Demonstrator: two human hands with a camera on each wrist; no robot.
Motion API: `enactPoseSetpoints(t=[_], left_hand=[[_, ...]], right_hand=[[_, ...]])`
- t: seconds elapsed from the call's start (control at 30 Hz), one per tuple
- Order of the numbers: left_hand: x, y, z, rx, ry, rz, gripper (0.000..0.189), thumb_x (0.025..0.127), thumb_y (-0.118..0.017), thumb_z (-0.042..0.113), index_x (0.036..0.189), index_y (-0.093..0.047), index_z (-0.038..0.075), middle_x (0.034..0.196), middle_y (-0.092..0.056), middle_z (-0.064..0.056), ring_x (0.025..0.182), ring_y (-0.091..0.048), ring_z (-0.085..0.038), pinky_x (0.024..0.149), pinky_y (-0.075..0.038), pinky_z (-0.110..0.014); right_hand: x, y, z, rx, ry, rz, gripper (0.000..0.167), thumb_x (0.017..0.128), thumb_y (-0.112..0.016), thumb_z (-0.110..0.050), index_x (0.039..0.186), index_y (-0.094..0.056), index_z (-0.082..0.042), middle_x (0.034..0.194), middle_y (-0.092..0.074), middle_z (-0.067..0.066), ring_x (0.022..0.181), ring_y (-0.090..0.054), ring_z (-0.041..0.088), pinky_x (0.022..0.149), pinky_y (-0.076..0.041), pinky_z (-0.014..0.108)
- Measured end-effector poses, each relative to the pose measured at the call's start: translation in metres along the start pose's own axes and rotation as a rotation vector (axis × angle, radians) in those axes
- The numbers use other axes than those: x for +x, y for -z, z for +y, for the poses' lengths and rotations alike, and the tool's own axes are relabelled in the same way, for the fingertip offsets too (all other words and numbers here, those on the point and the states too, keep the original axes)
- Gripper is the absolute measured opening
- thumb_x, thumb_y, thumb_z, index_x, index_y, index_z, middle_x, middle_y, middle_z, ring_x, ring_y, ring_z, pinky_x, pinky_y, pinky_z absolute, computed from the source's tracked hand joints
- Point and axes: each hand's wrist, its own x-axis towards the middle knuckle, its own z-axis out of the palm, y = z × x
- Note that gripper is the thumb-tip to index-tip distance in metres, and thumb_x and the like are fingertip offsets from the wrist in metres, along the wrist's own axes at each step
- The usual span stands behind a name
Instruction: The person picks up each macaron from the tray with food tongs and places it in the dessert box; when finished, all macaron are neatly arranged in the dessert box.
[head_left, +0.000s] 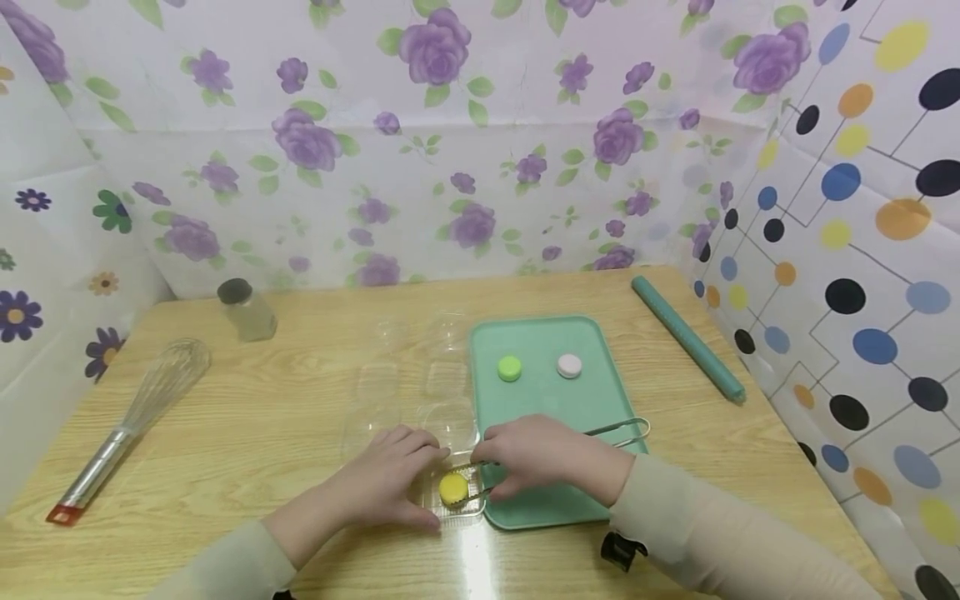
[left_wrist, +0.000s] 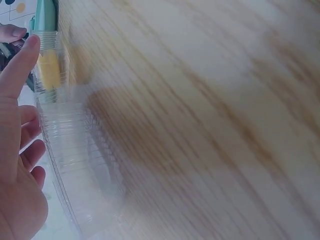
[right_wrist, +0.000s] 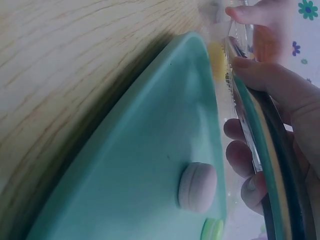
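Tray (head_left: pixel 540 396) beside clear box (head_left: pixel 447 421). Left hand (head_left: pixel 393 479) touches box edge, fingers loosely spread. Right hand (head_left: pixel 536 458) grips tongs (right_wrist: pixel 272 155), fingers curled. Yellow macaron (head_left: pixel 453 489) in box's near-right compartment, tong tips at it. Judged: one boxed, release unconfirmed; green macaron (head_left: pixel 509 368), pink macaron (head_left: pixel 569 366) left on tray.

A yellow macaron (head_left: pixel 453 490) lies in a clear plastic container's (head_left: pixel 446 377) near right compartment, metal tongs (right_wrist: pixel 270 165) reaching it.
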Motion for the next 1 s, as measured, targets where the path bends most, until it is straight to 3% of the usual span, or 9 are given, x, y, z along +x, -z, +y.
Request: enactPoseSetpoints(t=[0.17,0.43,0.73,1.0], left_hand=[[0.000,0.000,0.001,-0.004,0.000,0.006,0.079,0.065,-0.073,0.062,0.125,-0.057,0.012,0.120,-0.053,0.003,0.106,-0.042,-0.015,0.090,-0.036,-0.037],[-0.001,0.000,0.002,0.001,0.010,0.003,0.080,0.065,-0.073,0.062,0.126,-0.057,0.011,0.121,-0.053,0.003,0.107,-0.043,-0.016,0.092,-0.035,-0.039],[-0.002,0.000,0.002,0.059,-0.012,0.011,0.084,0.069,-0.068,0.064,0.132,-0.052,0.010,0.123,-0.053,0.001,0.108,-0.044,-0.018,0.094,-0.036,-0.041],[-0.006,0.000,-0.001,0.044,0.011,0.039,0.100,0.065,-0.069,0.068,0.140,-0.041,0.007,0.133,-0.049,-0.007,0.116,-0.044,-0.023,0.102,-0.033,-0.045]], right_hand=[[0.001,-0.003,0.001,-0.010,0.004,0.004,0.043,0.076,-0.073,-0.045,0.113,-0.065,-0.023,0.096,-0.061,-0.010,0.075,-0.053,0.001,0.061,-0.047,0.020],[0.001,-0.005,0.001,0.001,-0.014,0.002,0.045,0.075,-0.074,-0.045,0.113,-0.065,-0.023,0.095,-0.061,-0.011,0.073,-0.053,0.001,0.060,-0.046,0.020],[-0.010,0.003,0.007,0.123,-0.043,0.014,0.051,0.078,-0.072,-0.044,0.122,-0.062,-0.021,0.102,-0.061,-0.007,0.080,-0.055,0.003,0.066,-0.048,0.022],[-0.026,0.002,0.025,0.226,-0.069,0.072,0.052,0.079,-0.071,-0.043,0.123,-0.061,-0.017,0.102,-0.061,-0.005,0.085,-0.059,0.006,0.071,-0.049,0.024]])
